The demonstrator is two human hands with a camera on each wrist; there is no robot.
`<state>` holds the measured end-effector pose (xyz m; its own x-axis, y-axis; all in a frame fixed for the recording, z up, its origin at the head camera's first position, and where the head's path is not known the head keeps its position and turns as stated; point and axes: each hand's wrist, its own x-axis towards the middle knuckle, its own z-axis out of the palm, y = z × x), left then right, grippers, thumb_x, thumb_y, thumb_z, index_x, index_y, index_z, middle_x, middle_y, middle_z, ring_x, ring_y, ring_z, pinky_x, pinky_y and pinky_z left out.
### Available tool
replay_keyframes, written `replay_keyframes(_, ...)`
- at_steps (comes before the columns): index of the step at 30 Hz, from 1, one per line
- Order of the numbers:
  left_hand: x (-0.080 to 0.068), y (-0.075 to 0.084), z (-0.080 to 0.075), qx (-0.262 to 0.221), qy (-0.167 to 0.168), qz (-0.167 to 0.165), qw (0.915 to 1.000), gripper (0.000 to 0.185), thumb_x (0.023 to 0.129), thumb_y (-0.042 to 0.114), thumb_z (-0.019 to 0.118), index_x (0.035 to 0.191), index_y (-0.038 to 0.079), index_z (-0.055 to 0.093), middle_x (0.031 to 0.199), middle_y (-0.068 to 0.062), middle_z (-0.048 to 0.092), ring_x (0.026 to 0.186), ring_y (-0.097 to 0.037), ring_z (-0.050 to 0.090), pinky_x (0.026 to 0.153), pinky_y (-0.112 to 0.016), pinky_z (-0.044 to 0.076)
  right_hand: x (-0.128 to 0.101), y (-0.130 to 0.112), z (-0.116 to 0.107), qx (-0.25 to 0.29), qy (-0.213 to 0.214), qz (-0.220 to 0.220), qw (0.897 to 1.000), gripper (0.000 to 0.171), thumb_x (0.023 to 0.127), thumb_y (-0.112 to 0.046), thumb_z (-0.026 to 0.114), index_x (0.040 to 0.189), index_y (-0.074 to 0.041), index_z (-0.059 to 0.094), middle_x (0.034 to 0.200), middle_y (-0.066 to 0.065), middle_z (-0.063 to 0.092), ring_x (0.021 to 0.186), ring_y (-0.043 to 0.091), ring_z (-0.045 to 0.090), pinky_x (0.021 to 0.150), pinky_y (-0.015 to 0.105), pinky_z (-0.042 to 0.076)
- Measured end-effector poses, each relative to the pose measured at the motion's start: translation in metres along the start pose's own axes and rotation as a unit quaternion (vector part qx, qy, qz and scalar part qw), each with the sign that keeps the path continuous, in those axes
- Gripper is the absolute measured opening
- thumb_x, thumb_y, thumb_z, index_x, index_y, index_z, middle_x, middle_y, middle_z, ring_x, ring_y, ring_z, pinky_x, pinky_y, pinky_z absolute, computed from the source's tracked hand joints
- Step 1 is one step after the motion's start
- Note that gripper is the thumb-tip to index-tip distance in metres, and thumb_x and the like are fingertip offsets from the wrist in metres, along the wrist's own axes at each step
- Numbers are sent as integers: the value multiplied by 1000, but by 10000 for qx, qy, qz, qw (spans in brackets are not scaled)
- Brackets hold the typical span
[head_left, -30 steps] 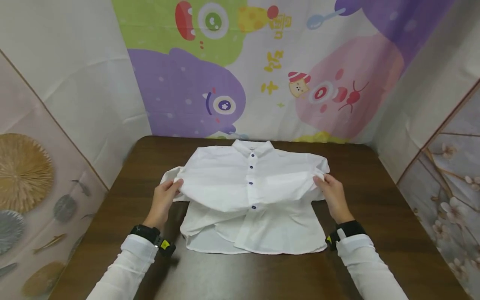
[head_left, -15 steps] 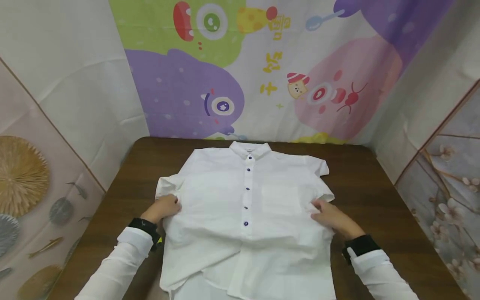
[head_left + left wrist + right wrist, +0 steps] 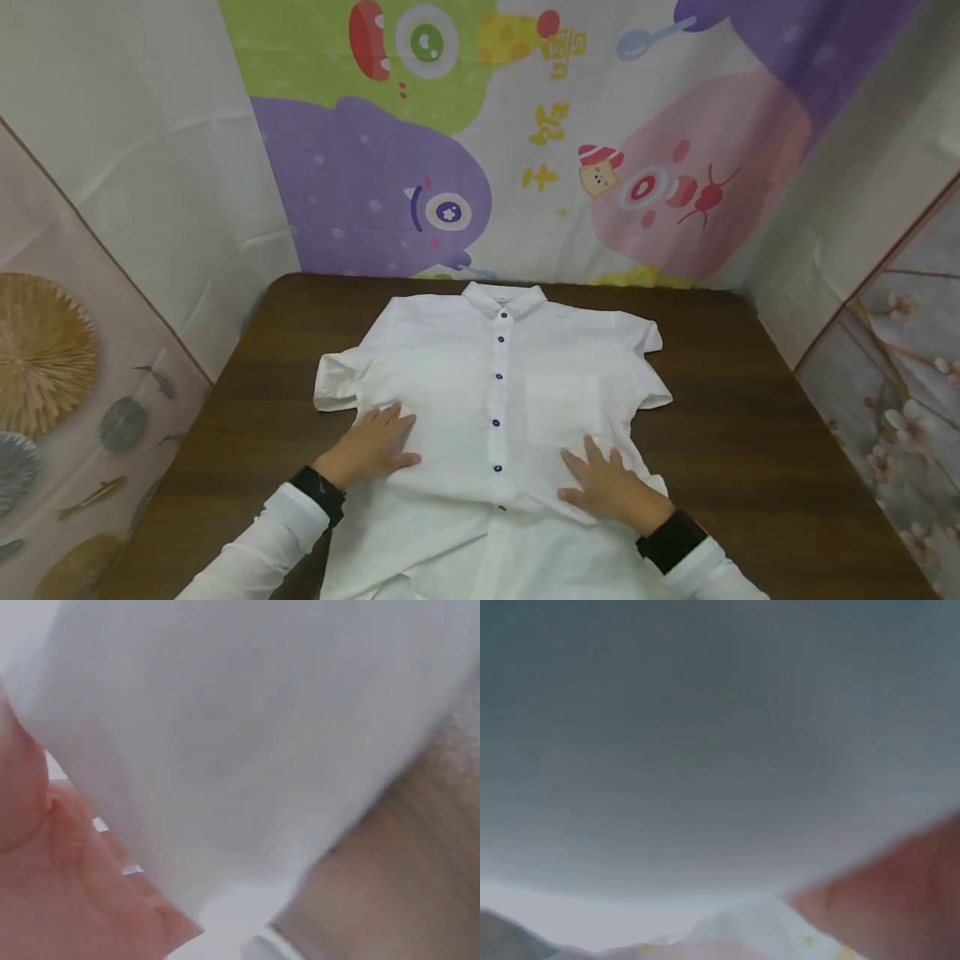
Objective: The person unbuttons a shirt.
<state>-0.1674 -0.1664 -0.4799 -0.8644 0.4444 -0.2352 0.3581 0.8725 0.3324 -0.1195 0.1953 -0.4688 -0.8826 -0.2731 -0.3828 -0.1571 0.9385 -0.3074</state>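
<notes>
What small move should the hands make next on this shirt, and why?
Probably slide both palms outward and toward the hem to smooth it. The white shirt lies buttoned, front up, on the brown table; the left hand and right hand press flat on its lower front, where creases remain.

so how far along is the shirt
Done: the white short-sleeved shirt lies front up on the brown table, buttoned, collar at the far edge, both sleeves spread out. In hand: the left hand and right hand press flat on its lower front, either side of the button placket. Left: no fold shows in it yet, and creases remain at the hem.
</notes>
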Motion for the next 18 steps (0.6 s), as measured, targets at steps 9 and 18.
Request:
replay_keyframes(9,14,-23,0,-966,558,25,9938,46,91,25,59,128,-1,50,137,-28,40,128,-48,32,103,-56,30,23,31,-4,524,599,-531,9954,56,93,-34,53,135,0,44,144,30,31,132,52,23,100,67,23)
replay_keyframes(18,-68,6,14,-483,1404,1163,9821,20,73,33,75,68,25,58,72,11,49,71,-6,42,62,-22,35,-43,72,-11,1428,741,1128,9805,61,91,-34,56,122,16,43,113,31,51,104,44,50,83,54,44)
